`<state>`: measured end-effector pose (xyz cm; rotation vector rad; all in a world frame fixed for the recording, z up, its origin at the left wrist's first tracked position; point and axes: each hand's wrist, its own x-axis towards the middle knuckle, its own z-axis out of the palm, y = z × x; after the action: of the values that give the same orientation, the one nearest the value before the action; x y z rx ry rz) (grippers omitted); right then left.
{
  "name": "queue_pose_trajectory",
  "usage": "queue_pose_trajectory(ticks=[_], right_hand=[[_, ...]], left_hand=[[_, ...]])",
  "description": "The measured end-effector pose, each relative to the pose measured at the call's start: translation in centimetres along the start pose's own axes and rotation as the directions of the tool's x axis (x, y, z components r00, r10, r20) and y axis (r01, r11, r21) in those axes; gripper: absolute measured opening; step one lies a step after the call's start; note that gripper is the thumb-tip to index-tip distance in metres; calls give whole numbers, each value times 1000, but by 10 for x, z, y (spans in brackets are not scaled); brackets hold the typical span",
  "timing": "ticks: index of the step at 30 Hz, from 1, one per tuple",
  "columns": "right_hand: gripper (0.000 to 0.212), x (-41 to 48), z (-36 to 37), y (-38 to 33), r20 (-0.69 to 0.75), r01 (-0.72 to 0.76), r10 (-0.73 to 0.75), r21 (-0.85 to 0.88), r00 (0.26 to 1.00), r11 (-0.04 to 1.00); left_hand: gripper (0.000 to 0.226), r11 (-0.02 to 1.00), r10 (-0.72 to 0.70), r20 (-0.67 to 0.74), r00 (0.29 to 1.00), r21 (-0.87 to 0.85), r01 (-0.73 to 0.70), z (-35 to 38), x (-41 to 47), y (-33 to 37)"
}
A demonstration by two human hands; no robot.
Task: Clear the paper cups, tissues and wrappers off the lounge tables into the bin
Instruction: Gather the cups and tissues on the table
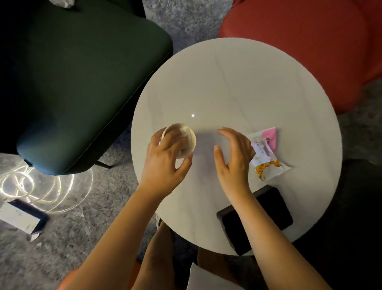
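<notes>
One round white surface (237, 82) was in view. Within its outline there were one paper cup (187, 137), one printed wrapper (266, 159) and one flat black device (268, 211). Two hands were counted over it, one left hand (165, 163) and one right hand (233, 153). Two upholstered seats stood beside it: one dark green seat (82, 82) and one red seat (310, 41). The grey floor (93, 227) carried one glowing coil of cord (20, 186) and one white-and-blue box (20, 219). One crumpled white item (64, 2) showed at the top edge, too cut off to name.

Cup (182, 140) left of wrapper (266, 153) on table (237, 82)
</notes>
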<state>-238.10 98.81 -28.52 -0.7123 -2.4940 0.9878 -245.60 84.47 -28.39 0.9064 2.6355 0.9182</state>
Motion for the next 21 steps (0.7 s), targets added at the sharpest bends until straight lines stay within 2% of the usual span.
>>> queue_pose_trajectory(ticks=[2, 4, 7, 12, 16, 21], right_hand=[[37, 0, -15, 20, -59, -45, 41, -73, 997, 996], [48, -1, -28, 42, -103, -144, 128, -171, 986, 975], [71, -6, -42, 72, -105, -246, 226, -273, 969, 930], [91, -14, -49, 101, -93, -329, 316, -333, 944, 884], [89, -17, -50, 113, -73, -394, 394, -336, 916, 855], [82, -14, -57, 112, -103, -369, 355, -302, 929, 879]], left_hand=[[40, 1000, 15, 9, 1000, 1, -15, 10, 5, 8], [48, 1000, 1, 19, 1000, -4, -1, 20, 9, 14], [50, 998, 0, 7, 1000, -61, 1, 33, 13, 23], [50, 996, 34, 40, 999, -87, -31, 49, 14, 41], [52, 998, 47, -13, 999, -28, -48, 50, 11, 44], [48, 998, 54, -150, 987, 37, -49, 47, 6, 53]])
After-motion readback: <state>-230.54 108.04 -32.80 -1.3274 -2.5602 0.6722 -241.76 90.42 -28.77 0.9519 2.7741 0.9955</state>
